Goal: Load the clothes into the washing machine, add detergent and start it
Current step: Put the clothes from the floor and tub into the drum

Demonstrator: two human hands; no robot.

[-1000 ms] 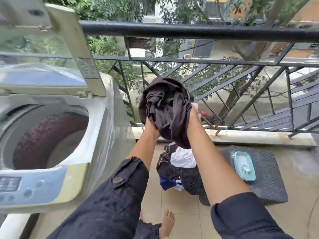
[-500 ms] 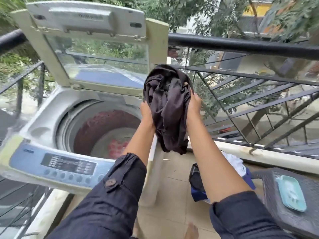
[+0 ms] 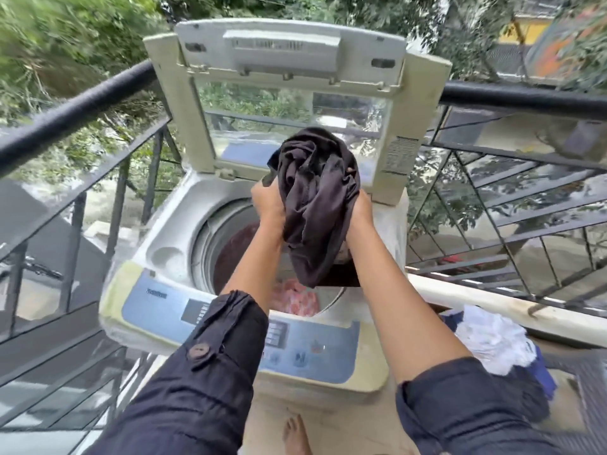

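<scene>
A bundled dark garment (image 3: 315,198) hangs directly over the drum opening of a top-loading washing machine (image 3: 164,257). My left hand (image 3: 267,200) grips its left side and my right hand (image 3: 361,211) grips its right side. The machine's lid (image 3: 289,60) stands upright at the back. Inside the drum, a dark red cloth (image 3: 235,254) and a pink patterned cloth (image 3: 297,300) are visible. The blue control panel (image 3: 157,307) runs along the machine's front edge, partly hidden by my left sleeve. A pile of white and blue clothes (image 3: 492,339) lies on the floor to the right.
A black metal balcony railing (image 3: 75,106) wraps behind and on both sides of the machine. A low pale ledge (image 3: 476,300) runs at the right under the railing. A dark mat (image 3: 591,389) lies at the far right on the tiled floor. My bare foot (image 3: 295,435) stands before the machine.
I have turned left from the clothes pile to face the machine, and both hands have carried the dark garment from beside the machine to above the drum opening.
</scene>
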